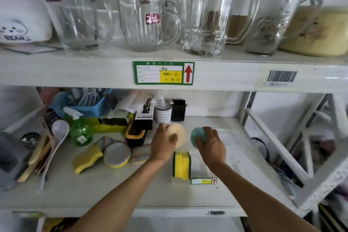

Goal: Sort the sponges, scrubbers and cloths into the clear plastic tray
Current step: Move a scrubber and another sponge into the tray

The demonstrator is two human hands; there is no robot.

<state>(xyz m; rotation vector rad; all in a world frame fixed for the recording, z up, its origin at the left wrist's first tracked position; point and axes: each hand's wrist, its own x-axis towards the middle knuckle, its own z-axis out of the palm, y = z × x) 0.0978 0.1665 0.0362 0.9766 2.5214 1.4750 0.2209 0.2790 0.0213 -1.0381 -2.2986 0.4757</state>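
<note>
Your left hand (163, 143) has its grip closed around a round cream scrubber (177, 134), fingers curled over its left side; your right hand (211, 142) has its grip clamped on a round teal scrubber (197, 136), fingers wrapped over its right side; both scrubbers sit side by side, near each other but apart, toward the back of the lower shelf (113, 190), over the clear plastic tray (235, 137), whose outline is faint against the white shelf and reaches toward the shelf's right edge; two yellow sponges with green backing (181, 165) stand on edge together in the tray's front part, just in front of your hands; left of the tray, on the shelf itself, lie a round yellow-rimmed pad (117, 154), a wavy yellow sponge (87, 158) beside it, and a striped cloth pad (140, 155) close to your left wrist; further left stand a green spray bottle (81, 132) and a white spoon (59, 130), with a blue basket (88, 105) at the back left corner; glass mugs (143, 22) line the upper shelf, and a green price label (163, 73) is stuck to its front edge.
</note>
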